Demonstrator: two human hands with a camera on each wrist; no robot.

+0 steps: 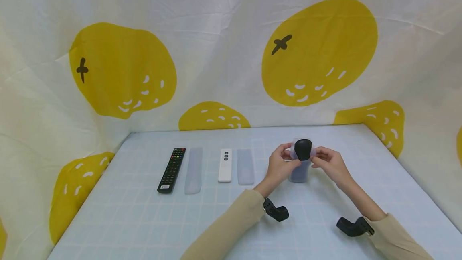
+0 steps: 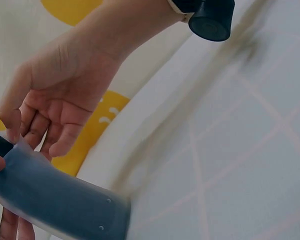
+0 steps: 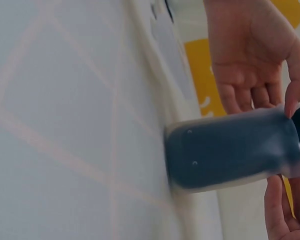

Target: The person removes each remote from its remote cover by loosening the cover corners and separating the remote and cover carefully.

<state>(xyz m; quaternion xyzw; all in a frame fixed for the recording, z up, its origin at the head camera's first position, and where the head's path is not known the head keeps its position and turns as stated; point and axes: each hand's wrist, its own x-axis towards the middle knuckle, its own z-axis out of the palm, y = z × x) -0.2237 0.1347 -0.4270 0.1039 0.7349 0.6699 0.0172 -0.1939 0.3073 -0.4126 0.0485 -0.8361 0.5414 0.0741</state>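
Note:
Both hands hold a translucent silicone sleeve (image 1: 298, 174) by its open upper end, at the right half of the table. A black remote (image 1: 303, 149) with a rounded end sits inside it, and that end sticks out of the mouth. The left hand (image 1: 282, 165) pinches the sleeve's left edge between thumb and fingers. On the opposite edge, the right hand (image 1: 331, 165) pinches likewise. Both wrist views show the sleeve (image 3: 225, 150) upright, its lower end at the tabletop, with the dark body showing through the film.
Left of the hands lie a white remote (image 1: 225, 165) with a flat translucent sleeve (image 1: 246, 167) beside it. Farther left are a long black remote (image 1: 171, 170) and a longer sleeve (image 1: 193, 171). A pale checked cloth covers the table (image 1: 144, 224); a fruit-print curtain (image 1: 216, 51) hangs behind.

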